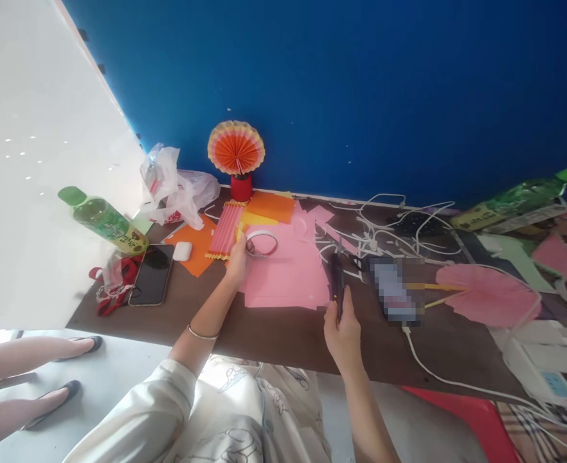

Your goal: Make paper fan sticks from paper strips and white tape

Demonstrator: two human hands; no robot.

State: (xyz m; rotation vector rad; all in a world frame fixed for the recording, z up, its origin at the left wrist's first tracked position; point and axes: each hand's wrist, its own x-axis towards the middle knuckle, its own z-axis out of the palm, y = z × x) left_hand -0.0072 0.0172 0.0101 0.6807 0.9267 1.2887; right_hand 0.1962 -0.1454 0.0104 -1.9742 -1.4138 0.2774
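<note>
Near the left edge of the surface (264,331) a green bottle (107,224) is standing, its fill unclear. The left hand (238,262) is gripping a white ring (276,243), probably light, best taken by its rim, over pink paper (283,283). A red pot (242,188) is holding a paper fan (236,148) at the back edge. Rightward, the right hand (342,331) is clasping a likely stiff black tool (336,276) by its near end.
</note>
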